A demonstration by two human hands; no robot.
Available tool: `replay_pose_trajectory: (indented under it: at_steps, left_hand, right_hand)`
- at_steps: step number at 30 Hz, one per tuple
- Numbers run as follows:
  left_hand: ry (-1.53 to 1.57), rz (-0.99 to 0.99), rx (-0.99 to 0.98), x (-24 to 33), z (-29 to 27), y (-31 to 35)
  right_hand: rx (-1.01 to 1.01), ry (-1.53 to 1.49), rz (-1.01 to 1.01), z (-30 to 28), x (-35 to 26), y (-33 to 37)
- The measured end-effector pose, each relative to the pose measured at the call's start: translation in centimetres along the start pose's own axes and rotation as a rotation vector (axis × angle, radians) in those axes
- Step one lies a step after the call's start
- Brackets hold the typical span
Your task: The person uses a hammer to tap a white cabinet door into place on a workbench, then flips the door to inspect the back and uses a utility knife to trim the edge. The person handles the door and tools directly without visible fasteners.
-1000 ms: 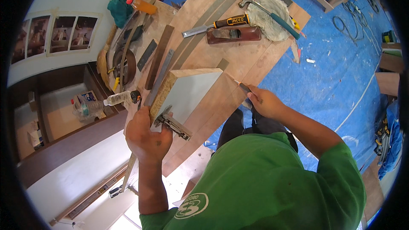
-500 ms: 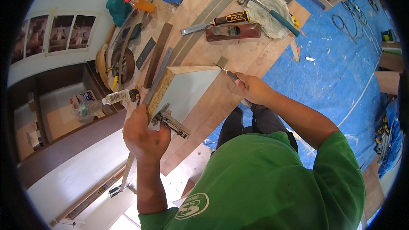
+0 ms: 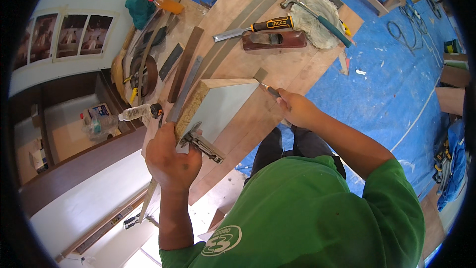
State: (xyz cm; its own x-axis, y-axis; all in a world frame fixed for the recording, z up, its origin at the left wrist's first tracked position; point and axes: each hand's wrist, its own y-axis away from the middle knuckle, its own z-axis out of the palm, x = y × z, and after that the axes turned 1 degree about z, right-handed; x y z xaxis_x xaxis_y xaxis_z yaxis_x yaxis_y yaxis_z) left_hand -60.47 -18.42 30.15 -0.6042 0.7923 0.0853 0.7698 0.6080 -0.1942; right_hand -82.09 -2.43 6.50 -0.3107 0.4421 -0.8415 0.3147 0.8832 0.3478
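My left hand (image 3: 173, 161) is closed around the near left end of a light grey-faced panel (image 3: 218, 111) with a raw chipboard edge, which stands tilted on the wooden workbench. Beside its thumb, a metal cabinet hinge (image 3: 203, 145) sticks out from the panel. In my right hand (image 3: 296, 109) is a putty knife (image 3: 272, 91) with a dark and orange handle, gripped near its end. The knife's broad blade lies at the panel's far right corner; whether it touches the edge is hard to tell.
On the bench (image 3: 277, 67) lie a chisel (image 3: 258, 26), a wooden hand plane (image 3: 274, 40), a claw hammer (image 3: 320, 17) on a pale cloth (image 3: 322, 32), and wood strips (image 3: 184, 64). Bottles stand at left. Blue sheeting (image 3: 377, 84) covers the floor, with coiled cable (image 3: 409, 30) on it.
The whole view has shifted slightly. Both hands keep their hold, with the panel and putty knife in nearly the same places.
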Motion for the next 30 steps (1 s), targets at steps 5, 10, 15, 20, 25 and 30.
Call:
replay_pose_trajectory:
  at_steps: [5,10,15,20,25,30]
  left_hand:
    - [0.017,0.043,0.058,-0.6,0.6,0.2]
    - [0.023,-0.002,0.010,-0.3,-0.1,-0.3]
    - [0.048,0.029,0.023,-1.1,0.2,-0.3]
    - [0.020,0.037,0.043,-1.2,0.3,-0.1]
    - [0.071,0.032,0.022,-0.9,0.2,0.1]
    - [0.078,0.047,0.022,-0.5,-0.3,0.5]
  right_hand:
    - [-0.050,0.027,0.036,-0.5,0.4,1.2]
    - [-0.057,0.056,0.070,-0.9,0.6,2.5]
    - [-0.060,0.002,0.093,-1.4,-0.4,2.7]
    - [0.078,0.021,0.033,-3.3,1.8,4.5]
    - [0.242,0.411,-0.122,-4.8,2.1,-0.6]
    - [0.286,0.685,-0.186,-4.6,2.1,-5.5]
